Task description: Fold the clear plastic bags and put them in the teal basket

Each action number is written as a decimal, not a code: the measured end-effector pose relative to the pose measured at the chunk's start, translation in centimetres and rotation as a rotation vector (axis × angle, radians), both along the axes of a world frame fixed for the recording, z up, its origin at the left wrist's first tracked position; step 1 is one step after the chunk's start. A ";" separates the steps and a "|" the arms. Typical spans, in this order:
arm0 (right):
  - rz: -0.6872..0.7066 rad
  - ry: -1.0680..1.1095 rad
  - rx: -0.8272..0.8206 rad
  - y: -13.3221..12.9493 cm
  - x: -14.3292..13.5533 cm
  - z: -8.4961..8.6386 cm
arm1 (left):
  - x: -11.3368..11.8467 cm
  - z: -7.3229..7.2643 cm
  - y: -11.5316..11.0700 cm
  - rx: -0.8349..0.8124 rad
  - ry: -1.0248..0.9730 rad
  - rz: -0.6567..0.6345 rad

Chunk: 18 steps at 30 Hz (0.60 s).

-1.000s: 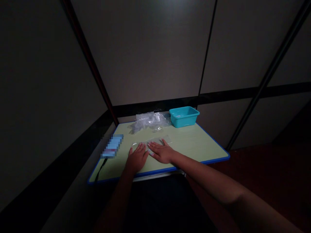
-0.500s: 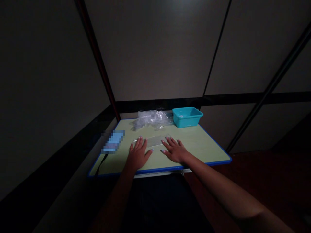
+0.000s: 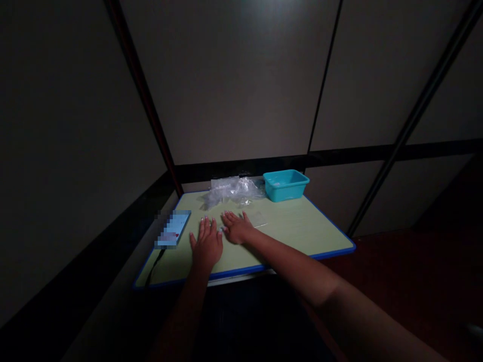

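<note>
A thin clear plastic bag point(image 3: 258, 219) lies flat on the pale yellow-green table point(image 3: 298, 226), its right end showing. My right hand point(image 3: 237, 229) rests palm down over the bag with its fingers stretched out, hiding much of it. Just to the left, my left hand point(image 3: 207, 245) is spread flat, its fingertips at what seems to be the bag's left end. Neither hand grips anything. Beyond my hands is a loose heap of clear plastic bags point(image 3: 234, 190).
A turquoise plastic basin point(image 3: 287, 187) stands at the back right of the table. On the left side lies a phone point(image 3: 175, 229), partly blurred out, with a dark strap point(image 3: 155, 264) near it. Wall panels point(image 3: 234, 100) rise directly behind the table.
My right hand has slid left along the bag, closer to my left hand, uncovering the bag's right end. My left hand stays flat near the left end. The view has shifted slightly.
</note>
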State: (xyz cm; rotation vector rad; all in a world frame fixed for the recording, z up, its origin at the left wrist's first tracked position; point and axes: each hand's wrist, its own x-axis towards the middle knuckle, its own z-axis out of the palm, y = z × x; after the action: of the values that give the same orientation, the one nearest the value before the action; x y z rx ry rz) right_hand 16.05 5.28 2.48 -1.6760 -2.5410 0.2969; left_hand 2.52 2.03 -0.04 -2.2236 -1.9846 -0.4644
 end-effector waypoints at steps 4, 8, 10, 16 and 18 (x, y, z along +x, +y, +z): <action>0.072 0.025 0.027 0.8 -0.5 -0.9 | 0.0 0.0 0.3 -0.117 0.028 -0.050; 0.072 0.028 0.036 0.8 0.5 -1.2 | 0.0 -0.1 0.4 -0.113 0.033 -0.052; 0.047 0.026 0.019 0.7 1.1 -1.1 | 0.0 -0.1 0.4 -0.111 0.024 -0.046; -0.058 -0.017 -0.044 0.5 3.5 -0.7 | 0.1 0.0 0.3 -0.144 0.006 -0.029; -0.086 -0.028 -0.062 0.4 4.7 -0.6 | 0.1 0.1 0.3 -0.147 0.003 -0.025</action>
State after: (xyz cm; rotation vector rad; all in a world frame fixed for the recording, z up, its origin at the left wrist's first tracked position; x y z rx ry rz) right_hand 20.75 5.68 1.90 -1.8180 -2.4958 0.3508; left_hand 2.67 2.28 0.10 -2.3350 -2.0540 -0.3270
